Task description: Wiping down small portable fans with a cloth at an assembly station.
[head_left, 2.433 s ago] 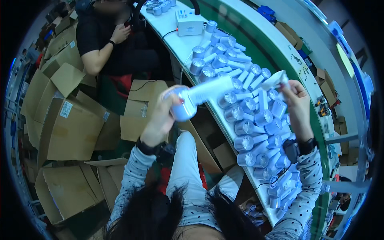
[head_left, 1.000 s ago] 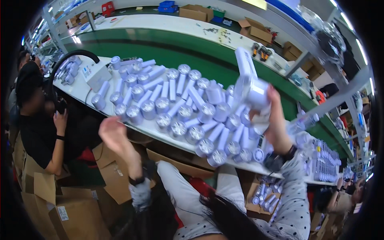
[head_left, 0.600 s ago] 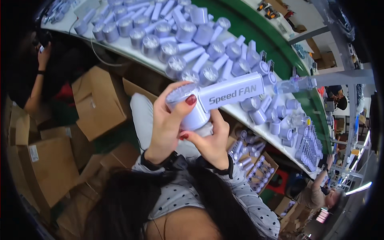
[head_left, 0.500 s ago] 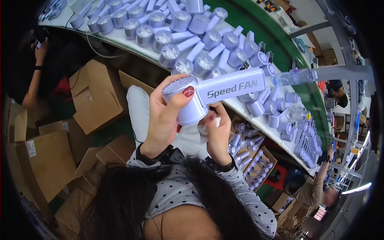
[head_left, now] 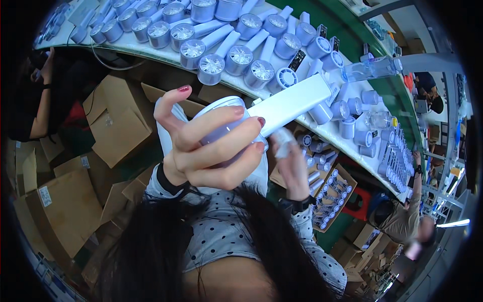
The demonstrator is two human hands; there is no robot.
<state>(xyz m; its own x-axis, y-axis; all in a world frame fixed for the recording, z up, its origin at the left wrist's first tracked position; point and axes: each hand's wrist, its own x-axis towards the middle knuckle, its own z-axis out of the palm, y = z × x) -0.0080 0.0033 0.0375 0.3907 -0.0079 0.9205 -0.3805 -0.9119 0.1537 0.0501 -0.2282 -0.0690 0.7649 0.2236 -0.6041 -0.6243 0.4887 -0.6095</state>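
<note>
My left hand (head_left: 214, 146) grips a pale lavender handheld fan (head_left: 294, 103) by its round head, fingers wrapped across it and the index finger raised. The fan's handle points to the upper right, its plain side showing. Just below the handle is my right hand (head_left: 296, 173), slightly blurred, pinching a crumpled white cloth or tissue (head_left: 283, 143). Whether the cloth touches the fan, I cannot tell. Beyond my hands, many similar fans (head_left: 210, 68) stand on their heads along the white worktable (head_left: 166, 59), their clear, bladed ends facing up.
Opened cardboard boxes (head_left: 118, 121) are piled at the left. An open carton (head_left: 347, 187) holding rows of fans sits below the table at the right. Clear bottles (head_left: 372, 69) lie on the table. One person (head_left: 37, 108) is at the far left, another (head_left: 397, 219) at the right.
The fan has been turned over in my left hand, so its printed side no longer shows and my fingers now cross its head. My right hand with the cloth has shifted right.
</note>
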